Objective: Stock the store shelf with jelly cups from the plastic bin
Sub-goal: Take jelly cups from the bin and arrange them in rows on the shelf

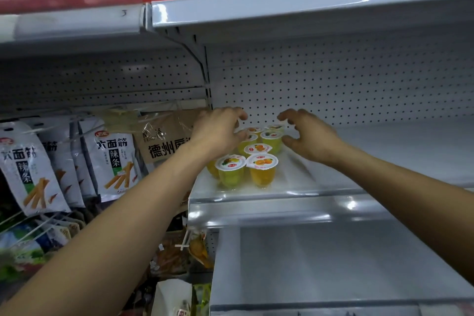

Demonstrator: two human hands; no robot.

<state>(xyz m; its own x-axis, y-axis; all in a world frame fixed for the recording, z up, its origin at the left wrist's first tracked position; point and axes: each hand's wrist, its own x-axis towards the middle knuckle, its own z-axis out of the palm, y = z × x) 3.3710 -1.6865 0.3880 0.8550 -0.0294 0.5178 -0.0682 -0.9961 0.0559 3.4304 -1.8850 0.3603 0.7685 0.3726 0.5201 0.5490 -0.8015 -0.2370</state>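
With fingers point(289, 114) of the right hand point(310, 136) spread and curved, gripped nothing; with the left hand point(218, 133) curled down over the rear jelly cups point(261, 161), could not tell whether one was pinched. Nearest, saw a lower shelf point(333, 251). Just behind the front lip point(282, 210), found the cups upright at the left end of the shelf point(359, 161), sealed, holding green and orange jelly. Rightward, found open room up to the pegboard wall point(333, 84).

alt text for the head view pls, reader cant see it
A person's left hand and right hand reach over jelly cups clustered at the left end of a white shelf; the right holds nothing. Snack bags hang in the section to the left.
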